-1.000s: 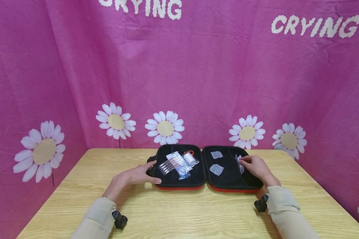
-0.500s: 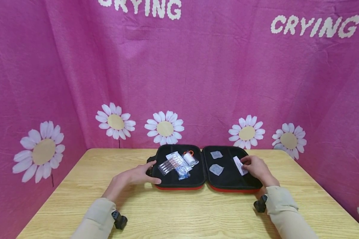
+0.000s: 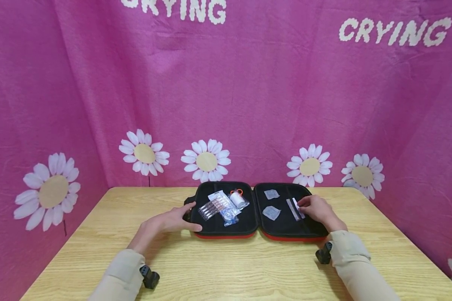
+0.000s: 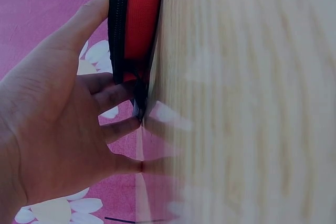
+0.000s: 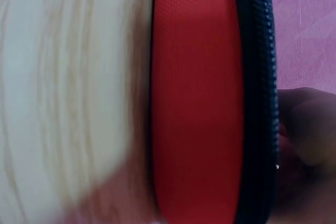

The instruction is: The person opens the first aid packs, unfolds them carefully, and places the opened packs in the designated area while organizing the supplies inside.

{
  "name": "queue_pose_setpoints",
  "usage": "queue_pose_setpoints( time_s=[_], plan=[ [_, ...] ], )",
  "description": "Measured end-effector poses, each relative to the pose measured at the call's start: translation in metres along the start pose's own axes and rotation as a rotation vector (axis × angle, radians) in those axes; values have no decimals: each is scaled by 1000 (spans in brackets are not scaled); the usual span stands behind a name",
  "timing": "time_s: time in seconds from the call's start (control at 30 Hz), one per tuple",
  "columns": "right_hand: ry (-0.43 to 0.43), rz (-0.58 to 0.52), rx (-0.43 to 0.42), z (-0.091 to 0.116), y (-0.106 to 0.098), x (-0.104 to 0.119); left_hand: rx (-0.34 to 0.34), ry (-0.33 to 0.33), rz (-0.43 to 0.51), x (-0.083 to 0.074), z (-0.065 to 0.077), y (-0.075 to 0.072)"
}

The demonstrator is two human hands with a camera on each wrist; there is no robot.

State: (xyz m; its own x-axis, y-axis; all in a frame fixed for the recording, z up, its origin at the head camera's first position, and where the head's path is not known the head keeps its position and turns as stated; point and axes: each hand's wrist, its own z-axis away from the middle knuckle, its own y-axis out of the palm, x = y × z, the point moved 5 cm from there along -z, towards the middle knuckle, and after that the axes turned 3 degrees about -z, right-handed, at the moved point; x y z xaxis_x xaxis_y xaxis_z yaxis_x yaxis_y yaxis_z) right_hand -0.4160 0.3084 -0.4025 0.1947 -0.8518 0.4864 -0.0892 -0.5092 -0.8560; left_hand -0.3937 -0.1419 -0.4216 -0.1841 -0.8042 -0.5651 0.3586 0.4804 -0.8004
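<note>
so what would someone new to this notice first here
Probably the bright pink curtain with big white daisies, filling the background. Next, the red and black case lying open on the table. The left hand touches its left edge, while the right hand pinches a white strip at its right half.

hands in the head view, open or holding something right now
Left hand: open, touching the left edge of the case.
Right hand: closed, pinching a narrow white packet.
</note>
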Motion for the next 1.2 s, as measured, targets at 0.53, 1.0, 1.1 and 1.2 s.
queue_pose_setpoints(
  time_s=[0.53, 1.0, 1.1, 1.2],
  plan=[
    [-36, -58, -4, 1, 5, 11, 5, -18, 3, 1, 1, 0],
    [56, -203, 16, -6, 20, 18, 0, -1, 8, 2, 0, -1],
    [53, -162, -9, -8, 23, 19, 0, -3, 12, 2, 1, -1],
    [43, -155, -16, -9, 26, 17, 3, 1, 12, 2, 1, 0]
  ],
)
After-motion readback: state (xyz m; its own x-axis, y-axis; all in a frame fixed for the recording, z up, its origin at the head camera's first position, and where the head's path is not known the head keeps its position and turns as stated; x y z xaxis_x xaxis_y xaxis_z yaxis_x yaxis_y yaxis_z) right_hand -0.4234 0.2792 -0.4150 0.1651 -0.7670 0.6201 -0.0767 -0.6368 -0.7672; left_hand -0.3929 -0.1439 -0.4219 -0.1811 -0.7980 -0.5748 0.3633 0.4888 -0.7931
